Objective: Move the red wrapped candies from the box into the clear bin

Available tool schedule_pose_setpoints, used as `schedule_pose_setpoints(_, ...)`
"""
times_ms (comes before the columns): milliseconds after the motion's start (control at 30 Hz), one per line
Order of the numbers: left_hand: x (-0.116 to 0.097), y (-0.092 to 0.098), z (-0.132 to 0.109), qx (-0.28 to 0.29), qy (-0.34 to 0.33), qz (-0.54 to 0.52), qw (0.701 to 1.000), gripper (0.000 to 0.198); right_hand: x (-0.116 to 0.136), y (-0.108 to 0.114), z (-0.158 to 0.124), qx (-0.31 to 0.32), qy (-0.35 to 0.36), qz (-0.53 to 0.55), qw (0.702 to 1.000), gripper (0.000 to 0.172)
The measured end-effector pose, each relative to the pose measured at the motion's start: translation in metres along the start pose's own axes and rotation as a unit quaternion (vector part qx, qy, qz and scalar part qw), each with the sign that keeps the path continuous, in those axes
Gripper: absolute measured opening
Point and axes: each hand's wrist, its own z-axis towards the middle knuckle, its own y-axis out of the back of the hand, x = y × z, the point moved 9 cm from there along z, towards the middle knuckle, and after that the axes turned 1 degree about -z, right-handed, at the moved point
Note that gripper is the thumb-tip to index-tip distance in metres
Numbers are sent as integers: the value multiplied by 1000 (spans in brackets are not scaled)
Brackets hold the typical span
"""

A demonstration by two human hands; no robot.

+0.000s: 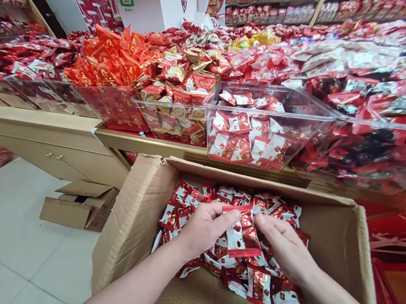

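Between my two hands is a red and white candy packet [243, 235], held above an open cardboard box [332, 226]. My left hand [204, 225] pinches its upper left part, thumb on top. The fingers of my right hand [285, 241] are closed on its right edge. Below, many similar red and white packets [259, 286] lie loose in the box. Just behind the box stands a clear plastic bin [249, 140], partly filled with similar packets.
Bins of durian candy [179, 97], orange-red packets [109, 59] and other sweets line the counter [155, 141]. A small opened carton [67, 213] sits on the tiled floor at left. Stocked shelves [279, 1] stand behind.
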Motion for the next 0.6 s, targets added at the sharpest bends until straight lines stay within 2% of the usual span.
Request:
schedule_pose_setpoints(133, 0, -1, 0, -2, 6, -11, 1000, 22, 1, -1, -1, 4, 10, -12, 1000, 40)
schedule_pose_setpoints(433, 3, -1, 1, -4, 12, -14, 1000, 22, 1, -3, 1, 27, 34, -118, 992, 37)
schedule_pose_setpoints(600, 6, 0, 0, 2, 12, -19, 1000, 23, -1, -3, 0, 31, 36, -129, 991, 37)
